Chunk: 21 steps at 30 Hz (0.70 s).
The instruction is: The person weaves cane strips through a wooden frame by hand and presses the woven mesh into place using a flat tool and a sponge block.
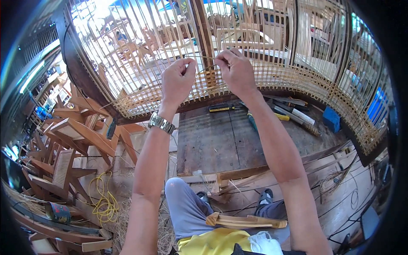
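A thin cane strand [204,57] runs between my two hands, in front of a wide upright cane lattice [276,74]. My left hand [177,83], with a metal watch on its wrist, is closed, thumb and fingers pinched on the strand. Just to the right, my right hand [238,73] pinches the strand too. Long upright strands fill the lattice, and close crosswise weaving lies along its lower part. A dark wooden frame [83,57] borders it, with a wooden post [198,21] between the hands. The exact fingertip contact is partly hidden.
Below the lattice, a worn wooden table [204,144] carries a yellow-and-black tool [222,108], several hand tools and a blue block [331,119]. Wooden chair frames [85,131] crowd the left. A yellow cord [104,199] and cane shavings lie on the floor; a curved wooden piece [246,222] is near my lap.
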{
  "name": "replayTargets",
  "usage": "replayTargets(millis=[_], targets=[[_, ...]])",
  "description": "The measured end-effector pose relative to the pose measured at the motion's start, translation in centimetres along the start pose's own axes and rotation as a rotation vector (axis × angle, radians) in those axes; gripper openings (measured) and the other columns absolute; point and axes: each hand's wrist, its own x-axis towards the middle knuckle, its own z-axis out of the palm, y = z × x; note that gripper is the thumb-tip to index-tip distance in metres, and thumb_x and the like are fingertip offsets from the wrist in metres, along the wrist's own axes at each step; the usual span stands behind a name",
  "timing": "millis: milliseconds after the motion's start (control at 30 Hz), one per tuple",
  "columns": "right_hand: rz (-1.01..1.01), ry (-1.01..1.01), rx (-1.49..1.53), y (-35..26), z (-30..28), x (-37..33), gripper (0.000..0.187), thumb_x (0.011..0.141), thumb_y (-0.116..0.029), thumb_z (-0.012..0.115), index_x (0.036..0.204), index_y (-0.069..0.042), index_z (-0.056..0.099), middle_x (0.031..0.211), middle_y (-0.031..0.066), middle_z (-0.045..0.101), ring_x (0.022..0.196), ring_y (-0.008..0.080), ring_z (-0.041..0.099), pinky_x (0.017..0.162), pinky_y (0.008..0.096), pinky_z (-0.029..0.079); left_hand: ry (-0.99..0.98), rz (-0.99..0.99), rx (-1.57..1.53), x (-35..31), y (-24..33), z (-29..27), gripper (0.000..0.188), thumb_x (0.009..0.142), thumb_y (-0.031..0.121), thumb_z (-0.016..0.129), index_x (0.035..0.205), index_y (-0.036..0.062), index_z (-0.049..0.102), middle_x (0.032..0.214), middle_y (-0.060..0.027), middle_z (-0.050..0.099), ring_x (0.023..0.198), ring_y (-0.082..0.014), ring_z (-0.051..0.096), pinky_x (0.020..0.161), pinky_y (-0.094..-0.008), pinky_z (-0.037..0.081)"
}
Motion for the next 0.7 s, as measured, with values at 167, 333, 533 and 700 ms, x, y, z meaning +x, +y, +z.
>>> replayTargets(millis=[167,333,533,700], targets=[[0.067,-0.064,0.027,0.5,-0.5,-0.1,0.011,0.097,-0.018,0.072,0.1,-0.007,0.073,0.101,0.01,0.072,0.089,0.0321,0.073,0.078,0.0441,0.057,0.156,0.052,0.384,-0.4,1.4,0.0,0.026,0.099,0.022,0.064,0.103,0.0006,0.079,0.076,-0.0184,0.074,0.066,-0.0311,0.072,0.064,-0.0407,0.054],[0.067,-0.081,0.055,0.8,-0.7,0.0,0.011,0.097,-0.017,0.071,0.1,-0.007,0.073,0.101,0.0099,0.072,0.09,0.0318,0.072,0.079,0.0447,0.057,0.191,0.071,0.273,0.1,0.8,0.5,0.027,0.099,0.023,0.066,0.104,-0.0007,0.078,0.075,-0.0156,0.074,0.067,-0.0269,0.072,0.065,-0.0384,0.054],[0.069,-0.082,0.008,0.4,-0.7,0.2,0.01,0.098,-0.016,0.07,0.101,-0.008,0.072,0.101,0.0113,0.071,0.09,0.034,0.072,0.079,0.0455,0.057,0.083,-0.142,-0.196,0.1,-0.7,0.5,0.024,0.099,0.019,0.067,0.105,-0.0033,0.074,0.07,-0.001,0.068,0.064,-0.0073,0.058,0.061,-0.0292,0.048],[-0.038,0.007,-0.056,-1.0,0.5,0.3,0.011,0.099,-0.017,0.069,0.103,-0.008,0.072,0.103,0.0119,0.071,0.09,0.0352,0.072,0.078,0.0459,0.058,0.185,-0.004,0.047,-0.8,-0.8,0.4,0.031,0.102,0.024,0.065,0.109,-0.0034,0.077,0.068,-0.0046,0.071,0.059,-0.0078,0.062,0.059,-0.0276,0.048]])
